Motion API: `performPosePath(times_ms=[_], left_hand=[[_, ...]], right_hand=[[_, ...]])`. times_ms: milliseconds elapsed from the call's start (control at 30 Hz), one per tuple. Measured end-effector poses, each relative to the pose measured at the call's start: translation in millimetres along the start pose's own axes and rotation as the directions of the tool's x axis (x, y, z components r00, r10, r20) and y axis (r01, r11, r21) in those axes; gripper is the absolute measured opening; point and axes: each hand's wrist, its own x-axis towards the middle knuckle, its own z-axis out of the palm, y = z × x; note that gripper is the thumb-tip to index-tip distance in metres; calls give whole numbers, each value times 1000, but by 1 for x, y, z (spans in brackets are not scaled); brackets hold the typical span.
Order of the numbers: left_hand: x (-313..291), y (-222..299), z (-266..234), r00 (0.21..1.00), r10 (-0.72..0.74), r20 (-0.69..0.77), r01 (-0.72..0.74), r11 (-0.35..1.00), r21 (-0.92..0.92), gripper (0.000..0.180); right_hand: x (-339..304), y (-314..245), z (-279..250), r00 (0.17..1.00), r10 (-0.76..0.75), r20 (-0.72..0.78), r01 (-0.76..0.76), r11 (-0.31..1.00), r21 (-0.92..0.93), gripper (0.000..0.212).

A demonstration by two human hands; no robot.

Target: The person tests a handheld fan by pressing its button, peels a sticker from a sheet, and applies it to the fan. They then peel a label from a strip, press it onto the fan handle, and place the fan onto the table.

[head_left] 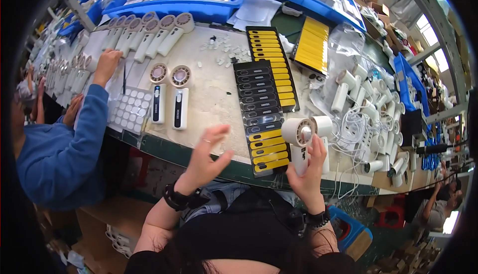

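Two white fans lie on the table, up-left of the person's L hand: blurry, nothing in it, fingers spread over the tabletop edge. R hand pinches a third fan by its handle btwn thumb & fingers, just right of the blk/ylw strip sheet.

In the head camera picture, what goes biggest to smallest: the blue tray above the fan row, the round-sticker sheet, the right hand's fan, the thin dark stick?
1. Blue tray: biggest.
2. Sticker sheet and fan in the right hand: unsure, as the fan seems nearer the camera.
3. Thin dark stick: smallest.
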Motion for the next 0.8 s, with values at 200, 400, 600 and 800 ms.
performPosePath(times_ms=[200, 400, 600, 800], left_hand=[[-4, -30, 47, 965, -99, 245, 224, 799, -558, 45], [-14, -31, 15, 984, -177, 33, 146, 681, -717, 43], [-20, -32, -13, 961, -194, 198, 271, 495, -826, 48], [-28, -27, -13, 956, -232, 181, 281, 536, -796, 51]], right_hand=[[26, -53, 54, 954, -248, 167, 201, 945, 257, 81], [71, -82, 69, 847, -322, 423, 24, 818, 575, 75], [200, -54, 109, 820, -457, 343, 420, 889, 181, 19], [261, -16, 161, 781, -395, 483, 475, 879, -49, 14]])
